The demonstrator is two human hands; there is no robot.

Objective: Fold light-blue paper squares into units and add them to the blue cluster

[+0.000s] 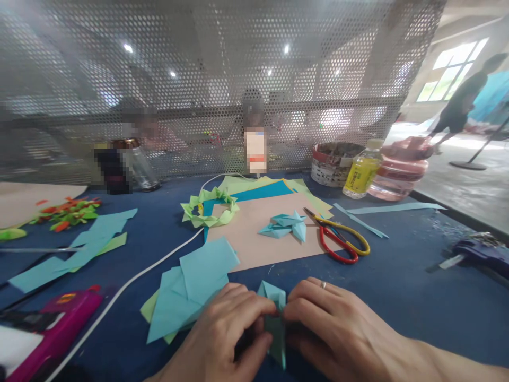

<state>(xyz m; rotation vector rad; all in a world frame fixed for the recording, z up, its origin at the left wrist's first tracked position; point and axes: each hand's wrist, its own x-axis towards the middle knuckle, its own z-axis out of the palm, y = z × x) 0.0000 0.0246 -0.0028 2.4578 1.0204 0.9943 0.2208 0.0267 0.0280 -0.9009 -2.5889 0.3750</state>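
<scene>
Carrying everything: dark blue counter [397, 276]. Tan sheet [238, 239] lies flat near its middle. Loose light-blue sheets [194, 281] sit just left of the hands, overlapping and flat; stock left to fold, I'd say. Left hand [234, 318] and right hand [326, 313]: both grips pinched on the same piece, right thumb mostly hidden. Scissors [323, 240] lie idle, blades partly over the tan sheet. Green paper ring [218, 220], behind the sheets, is a closed loop of pointed folds; reads as done. Held blue piece [277, 334] is at the near side of the counter, between the hands, partly folded; can't tell how many creases remain. Finished blue folds [297, 227]: a small cluster on the tan sheet; can't tell if linked. Blue batch looks early, by my read.
</scene>
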